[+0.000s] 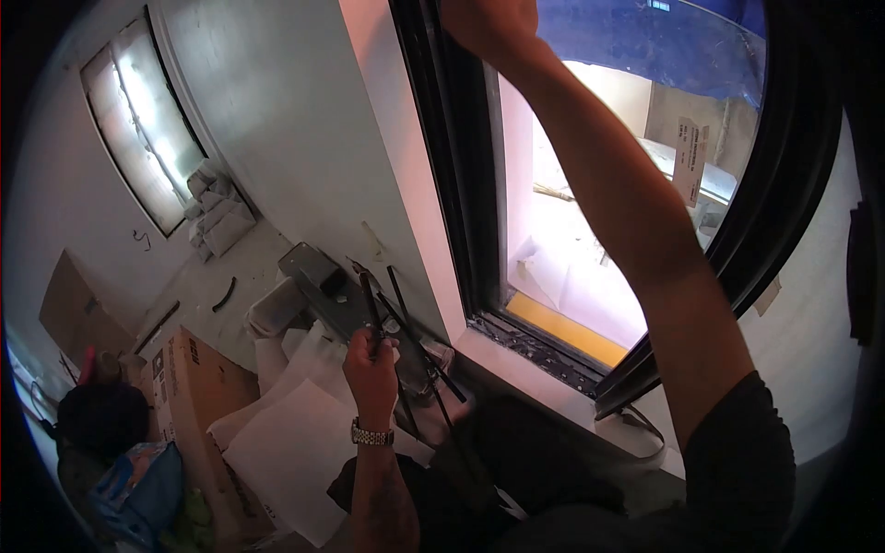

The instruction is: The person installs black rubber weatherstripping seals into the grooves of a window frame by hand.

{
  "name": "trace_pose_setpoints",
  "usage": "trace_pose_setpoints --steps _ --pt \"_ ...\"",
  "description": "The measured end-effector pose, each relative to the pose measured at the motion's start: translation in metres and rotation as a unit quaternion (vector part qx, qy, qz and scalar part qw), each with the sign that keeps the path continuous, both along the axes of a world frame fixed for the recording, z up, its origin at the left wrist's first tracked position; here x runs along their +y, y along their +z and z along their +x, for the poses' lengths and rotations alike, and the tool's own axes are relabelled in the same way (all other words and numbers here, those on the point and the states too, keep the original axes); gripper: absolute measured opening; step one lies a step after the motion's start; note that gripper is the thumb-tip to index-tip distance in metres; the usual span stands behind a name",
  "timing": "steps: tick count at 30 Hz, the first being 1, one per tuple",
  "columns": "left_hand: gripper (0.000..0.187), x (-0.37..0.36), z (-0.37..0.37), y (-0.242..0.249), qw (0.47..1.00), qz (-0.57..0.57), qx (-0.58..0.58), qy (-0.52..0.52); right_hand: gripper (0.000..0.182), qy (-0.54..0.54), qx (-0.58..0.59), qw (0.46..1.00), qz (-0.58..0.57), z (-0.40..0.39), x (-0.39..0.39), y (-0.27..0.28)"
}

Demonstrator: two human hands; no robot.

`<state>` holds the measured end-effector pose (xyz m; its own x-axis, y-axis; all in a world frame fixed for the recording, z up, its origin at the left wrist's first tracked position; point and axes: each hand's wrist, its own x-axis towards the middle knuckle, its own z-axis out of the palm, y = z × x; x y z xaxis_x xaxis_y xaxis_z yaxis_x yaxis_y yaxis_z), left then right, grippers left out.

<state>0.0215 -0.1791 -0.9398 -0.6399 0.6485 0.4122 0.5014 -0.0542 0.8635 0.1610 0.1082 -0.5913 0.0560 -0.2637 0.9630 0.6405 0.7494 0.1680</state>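
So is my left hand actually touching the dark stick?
Touching. The head view shows the left hand closed around the dark stick, whose upper part juts out past the grip.

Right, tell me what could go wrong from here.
The slim dark object in the left hand might snag the black strips close beside it. Dark bits along the window track could obstruct anything sliding there. With the right hand raised at the top edge of view, its hold unclear, a slip is possible.
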Motion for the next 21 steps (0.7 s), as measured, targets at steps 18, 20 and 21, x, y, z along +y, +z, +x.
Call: trace_pose_setpoints --steps 18,20,21 --pt "0.011 0.01 -0.011 -0.012 1.0 0.003 -0.008 -0.006 0.015 -0.125 -0.055 0.991 0.013 -0.007 0.008 0.007" --pt "0.012 0.009 -0.009 -0.013 1.0 0.0 0.025 0.005 0.015 -0.122 -0.091 0.987 -0.048 -0.002 0.006 0.011" --pt "0.012 0.007 -0.006 -0.011 1.0 0.005 0.013 0.008 0.015 -0.117 -0.131 0.978 -0.112 0.0 0.001 0.014"
